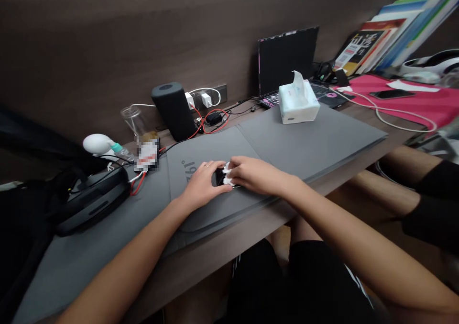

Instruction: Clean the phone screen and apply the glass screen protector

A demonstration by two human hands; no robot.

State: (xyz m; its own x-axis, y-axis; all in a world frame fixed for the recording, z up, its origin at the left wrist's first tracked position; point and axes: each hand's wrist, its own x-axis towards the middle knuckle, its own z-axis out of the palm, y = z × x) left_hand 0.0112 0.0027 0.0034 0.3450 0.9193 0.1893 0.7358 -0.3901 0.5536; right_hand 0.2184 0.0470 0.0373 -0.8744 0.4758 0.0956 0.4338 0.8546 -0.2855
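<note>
A small dark object [219,176], perhaps a phone, lies on the grey desk mat [287,142] near the desk's front edge. My left hand [201,184] rests on its left side, fingers curled over it, holding it down. My right hand [255,174] is closed on a crumpled white tissue [227,174] and presses it against the dark object. Most of the object is hidden under the two hands.
A white tissue box [297,102] stands on the mat behind. A black speaker [174,110], chargers and red cables sit by the wall. A laptop [289,65], books [390,32] and a pink mat [412,101] lie right. A black bag [71,199] sits left.
</note>
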